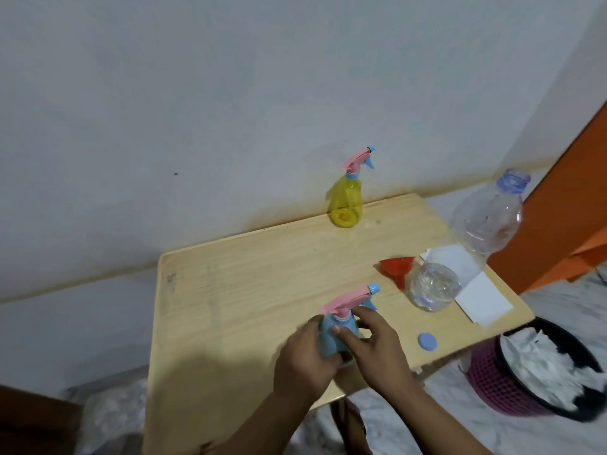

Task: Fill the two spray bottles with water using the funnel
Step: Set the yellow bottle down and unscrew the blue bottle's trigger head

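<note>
the job looks like it is only just starting. the blue spray bottle [331, 336] stands near the front of the wooden table [230, 290], and its pink spray top [348, 298] is still on, so no water can go in yet. the left hand [308, 356] wraps around the blue body and holds it. the right hand [374, 346] has its fingers [364, 315] curled at the neck, just under the pink top, so it looks like it is getting ready to twist the top off. i think that is the step right now. the yellow spray bottle [345, 201] stands far away by the wall, with its top on too, and nobody is touching it. the red funnel [395, 267] lies on its side on the right part of the table, not in any bottle. right beside it is the big clear water bottle [460, 251], with no cap on, and some water shows low inside it. its blue cap [526, 342] lies on the table near the right hand. so both bottles still need opening, filling and closing. it is hard to tell if the blue or yellow bottle has any water inside. the hands hide the bottom of the blue bottle. the picture is a bit blurry. a white paper [483, 300] sits under the water bottle, and a basket [492, 382] stands on the floor to the right.
</note>
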